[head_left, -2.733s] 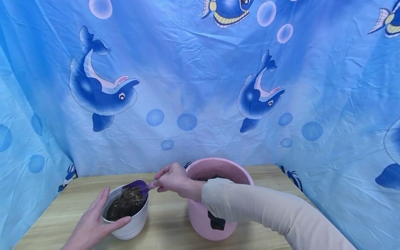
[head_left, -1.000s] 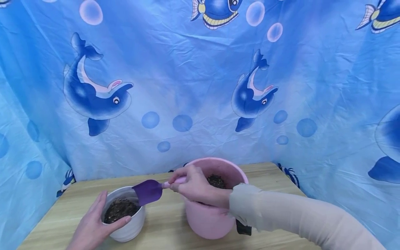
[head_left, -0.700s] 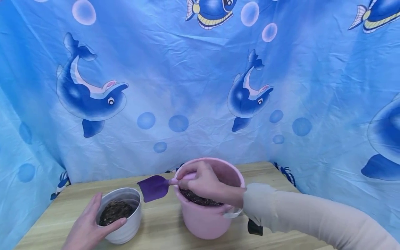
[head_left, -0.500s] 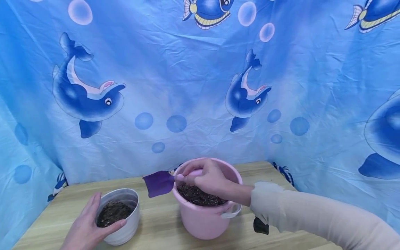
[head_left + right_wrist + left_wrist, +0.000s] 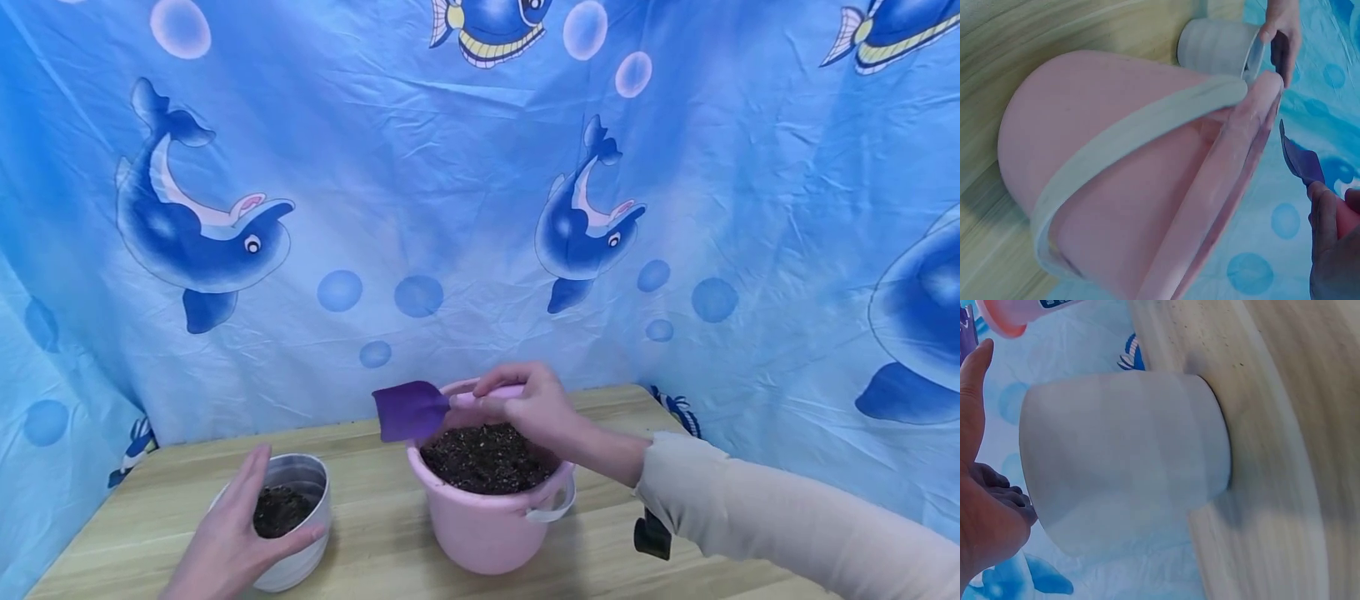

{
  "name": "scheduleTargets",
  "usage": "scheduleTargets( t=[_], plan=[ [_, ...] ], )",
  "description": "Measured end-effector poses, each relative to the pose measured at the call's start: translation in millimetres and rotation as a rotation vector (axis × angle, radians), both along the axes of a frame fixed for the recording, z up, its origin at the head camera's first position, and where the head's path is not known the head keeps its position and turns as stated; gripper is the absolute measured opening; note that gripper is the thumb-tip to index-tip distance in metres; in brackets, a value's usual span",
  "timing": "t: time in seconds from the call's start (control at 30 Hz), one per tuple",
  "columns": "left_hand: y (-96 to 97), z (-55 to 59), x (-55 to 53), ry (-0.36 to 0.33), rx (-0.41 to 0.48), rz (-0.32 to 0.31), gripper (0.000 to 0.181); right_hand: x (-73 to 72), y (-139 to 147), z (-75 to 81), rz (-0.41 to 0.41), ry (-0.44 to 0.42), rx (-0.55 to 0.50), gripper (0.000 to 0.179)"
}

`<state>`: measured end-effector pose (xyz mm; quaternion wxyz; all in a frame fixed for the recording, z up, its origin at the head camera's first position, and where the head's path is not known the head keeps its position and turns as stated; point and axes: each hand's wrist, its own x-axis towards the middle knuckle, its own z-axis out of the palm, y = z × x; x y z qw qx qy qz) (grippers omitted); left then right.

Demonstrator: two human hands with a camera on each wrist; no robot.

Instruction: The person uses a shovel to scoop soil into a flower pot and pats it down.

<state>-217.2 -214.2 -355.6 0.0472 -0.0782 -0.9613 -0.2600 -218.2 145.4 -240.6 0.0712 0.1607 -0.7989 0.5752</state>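
Purple scoop [image 5: 411,410], blade seemingly bare, was held over the left of the bucket's [image 5: 487,537] rim. Right hand [image 5: 536,410]: fingers pinching the pink scoop handle. Left hand [image 5: 234,537]: fingers spread well away from the thumb about the pot's [image 5: 1122,456] rim; could not tell how firmly they pressed. Pot upright on the surface [image 5: 375,521], left of the bucket and apart from it. Pot soil [image 5: 282,510] lay well below the rim; bucket soil [image 5: 487,460] was plentiful. Judged the step as a pause between loads. By that reading, the next move called for turning the blade down into the bucket, filling it, then a level carry to the steadied pot.
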Motion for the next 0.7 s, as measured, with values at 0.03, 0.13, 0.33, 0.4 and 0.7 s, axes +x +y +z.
scheduleTargets(
  t=[0.03, 0.13, 0.33, 0.4, 0.7],
  plan=[
    [2.5, 0.9, -0.1, 0.007, 0.005, -0.005, 0.130, -0.5, 2.7, 0.2, -0.013, 0.001, 0.004, 0.009],
    [9.7, 3.1, 0.0, 0.059, 0.010, -0.029, 0.130, -1.3, 11.1, -0.5, -0.053, -0.002, 0.016, 0.010],
    [24.8, 7.1, 2.7, 0.134, 0.059, -0.074, 0.128, -0.9, 25.2, -4.2, -0.111, -0.009, -0.014, 0.011],
    [29.7, 8.4, 2.4, 0.161, 0.083, -0.096, 0.127, -0.8, 30.9, -5.6, -0.111, -0.023, -0.045, 0.013],
    [55.3, 15.8, 1.1, 0.187, 0.181, -0.173, 0.124, -3.3, 56.6, -14.3, -0.149, -0.022, -0.002, 0.011]
  ],
)
